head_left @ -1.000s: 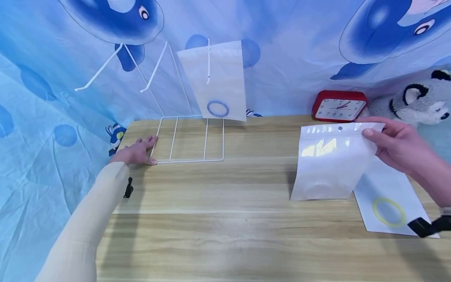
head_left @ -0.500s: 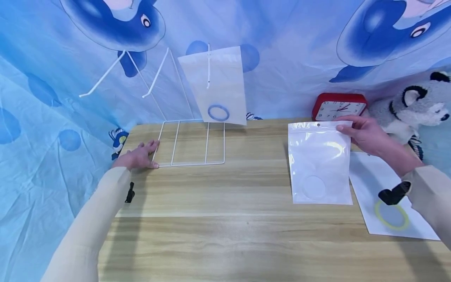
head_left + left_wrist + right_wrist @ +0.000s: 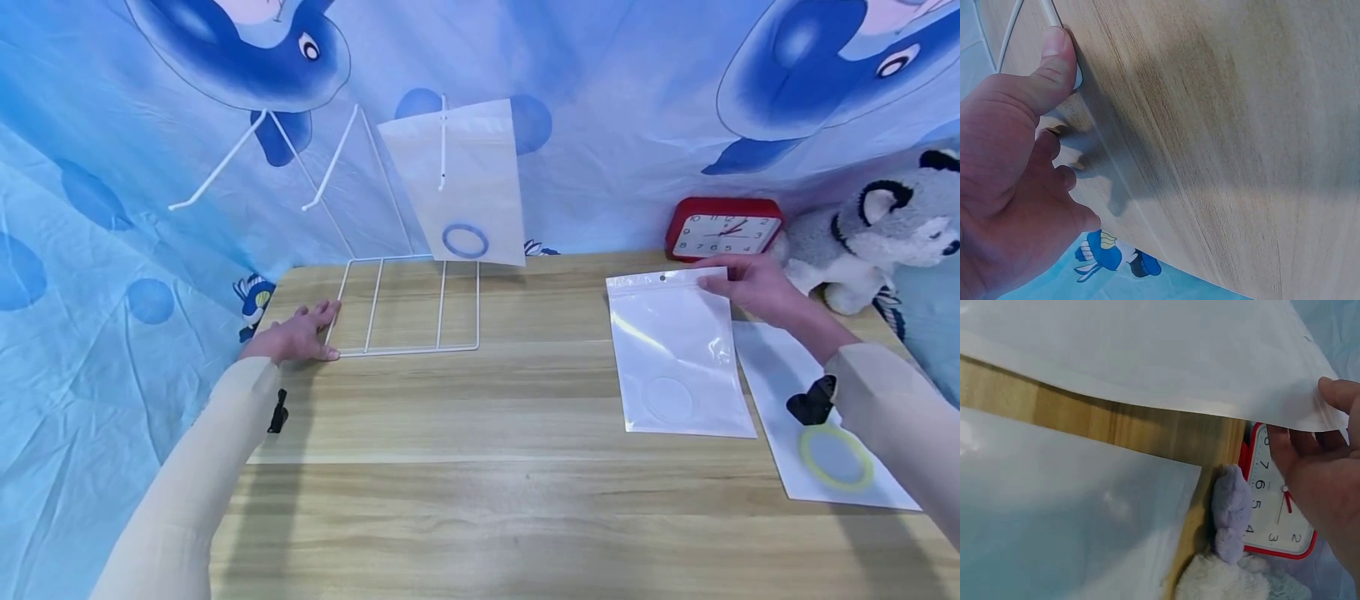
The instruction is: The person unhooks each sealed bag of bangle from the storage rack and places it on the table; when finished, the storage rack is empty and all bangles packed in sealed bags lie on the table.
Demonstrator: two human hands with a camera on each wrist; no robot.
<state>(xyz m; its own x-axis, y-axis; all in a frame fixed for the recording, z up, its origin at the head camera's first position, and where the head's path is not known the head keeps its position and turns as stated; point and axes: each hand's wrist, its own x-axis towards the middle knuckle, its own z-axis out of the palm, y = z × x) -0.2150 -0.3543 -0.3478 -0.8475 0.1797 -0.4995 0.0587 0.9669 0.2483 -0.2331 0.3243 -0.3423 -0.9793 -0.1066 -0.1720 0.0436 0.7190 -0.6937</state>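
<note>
My left hand rests at the left front corner of a white wire rack. Its thumb presses on the corner of the base wire, the other fingers spread along the left side. At the right, my right hand pinches the top right corner of a white zip bag, thumb on top, fingers underneath. The bag has a hang hole at the top and a pale round mark low down. Another white bag, with a blue ring mark, hangs on the rack's right hook.
A white bag with a yellow ring lies on the wooden table, partly under my right forearm. Behind my right hand stand a red clock and a grey plush toy. Two bare rack hooks jut forward at the left.
My right hand has moved left with the zip bag, which has gone from bent and raised to flatter, its face turned up. My left hand stays at the rack.
</note>
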